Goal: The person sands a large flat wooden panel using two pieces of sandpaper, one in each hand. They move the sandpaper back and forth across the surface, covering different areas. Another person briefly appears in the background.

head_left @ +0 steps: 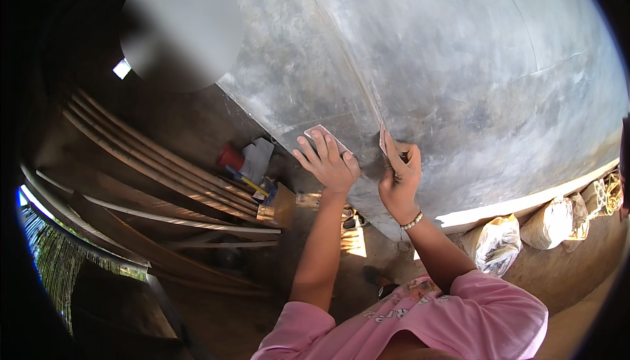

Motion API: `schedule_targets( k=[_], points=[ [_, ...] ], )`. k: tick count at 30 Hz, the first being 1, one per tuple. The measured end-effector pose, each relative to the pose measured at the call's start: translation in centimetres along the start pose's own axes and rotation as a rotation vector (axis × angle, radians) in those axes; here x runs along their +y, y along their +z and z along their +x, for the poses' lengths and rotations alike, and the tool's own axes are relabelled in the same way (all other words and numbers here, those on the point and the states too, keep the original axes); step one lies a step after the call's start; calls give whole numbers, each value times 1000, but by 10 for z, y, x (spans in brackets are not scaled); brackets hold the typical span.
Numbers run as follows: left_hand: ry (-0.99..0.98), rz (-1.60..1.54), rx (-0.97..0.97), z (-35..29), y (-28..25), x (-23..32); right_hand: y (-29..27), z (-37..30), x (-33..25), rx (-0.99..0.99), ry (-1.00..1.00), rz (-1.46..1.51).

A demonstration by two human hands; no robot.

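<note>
"How many?"
"Two: one reddish sheet (319,129) under the left hand (332,164), fingers spread; another sheet (382,140) pinched in the right hand (401,180), both mid-frame against the grey panel (459,65)."
"Room?"
"Plenty upward and right; the panel's left edge passes near the left hand. At least three sacks (546,225) sit lower right."

Pinkish left pad (338,143) lies flat, right pad (382,139) apparently edge-on, against the gray panel (453,52).
</note>
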State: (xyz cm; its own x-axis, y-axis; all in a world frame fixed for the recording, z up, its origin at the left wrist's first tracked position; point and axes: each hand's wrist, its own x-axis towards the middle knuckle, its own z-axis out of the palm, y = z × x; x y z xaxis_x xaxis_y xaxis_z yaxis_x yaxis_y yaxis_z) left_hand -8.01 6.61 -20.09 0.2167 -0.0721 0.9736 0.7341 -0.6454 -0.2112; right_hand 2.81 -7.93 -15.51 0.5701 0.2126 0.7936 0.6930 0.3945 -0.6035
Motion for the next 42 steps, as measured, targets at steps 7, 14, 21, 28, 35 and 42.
schedule_targets(
  k=[7,14,21,28,35,42],
  points=[
    [7,19,6,0,1,-1,20,17,12,-14,-29,48],
    [-23,-11,-56,2,-8,4,-21,-57,31,-152,60,-37],
    [-68,-100,-62,92,-18,27,-48,-35,46,-100,50,-24],
    [-23,-72,-5,130,-1,31,-34,27,45,56,15,-90],
    [-31,-43,36,121,5,30,-15,55,38,66,-79,-37],
    [-52,-2,-12,126,-6,34,-9,55,24,18,89,107]
  ],
)
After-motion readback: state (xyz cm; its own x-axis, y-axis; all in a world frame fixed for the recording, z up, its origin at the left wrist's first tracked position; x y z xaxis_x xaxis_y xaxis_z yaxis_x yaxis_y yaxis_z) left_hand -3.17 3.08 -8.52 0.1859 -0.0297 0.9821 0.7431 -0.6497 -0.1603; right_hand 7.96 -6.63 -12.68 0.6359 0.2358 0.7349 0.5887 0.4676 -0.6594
